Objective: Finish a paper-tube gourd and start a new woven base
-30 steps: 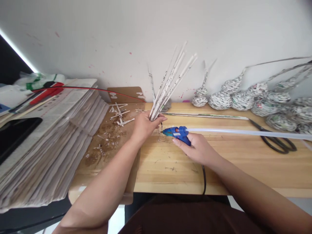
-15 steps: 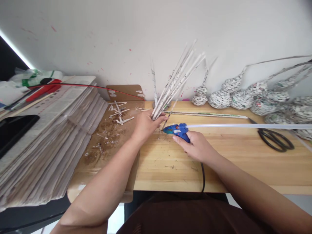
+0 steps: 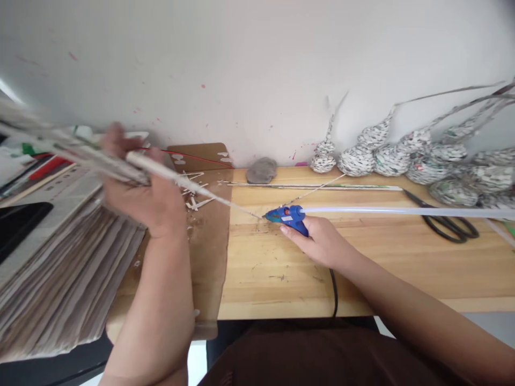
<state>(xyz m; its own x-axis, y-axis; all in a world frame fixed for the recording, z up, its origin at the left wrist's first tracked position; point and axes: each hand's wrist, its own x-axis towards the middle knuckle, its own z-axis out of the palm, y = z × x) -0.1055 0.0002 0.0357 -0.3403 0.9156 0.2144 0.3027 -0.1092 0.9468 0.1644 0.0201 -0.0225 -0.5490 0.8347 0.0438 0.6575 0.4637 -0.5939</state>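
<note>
My left hand (image 3: 140, 187), blurred by motion, is closed around a bundle of rolled newspaper sticks (image 3: 64, 142) above the newspaper stack. One paper stick (image 3: 197, 187) slants from that hand down to the tip of a blue hot glue gun (image 3: 293, 217). My right hand (image 3: 319, 241) grips the glue gun just above the wooden table; a long clear glue stick (image 3: 362, 210) sticks out of its back. Behind the gun's nozzle lies another thin paper strip (image 3: 317, 188), slanting up to the right. Whether the nozzle touches the slanting stick I cannot tell.
Several gourd-shaped woven paper pieces (image 3: 356, 161) line the wall at the right. Black scissors (image 3: 450, 225) lie before them. A grey lump (image 3: 261, 170) sits by the wall. At left are a newspaper stack (image 3: 76, 268), a phone (image 3: 24, 222) and brown cardboard (image 3: 205, 268) with paper scraps.
My left hand has swung left and up with the paper sticks, tilting them leftward. One stick now stretches toward the glue gun. My right hand has hardly moved.
</note>
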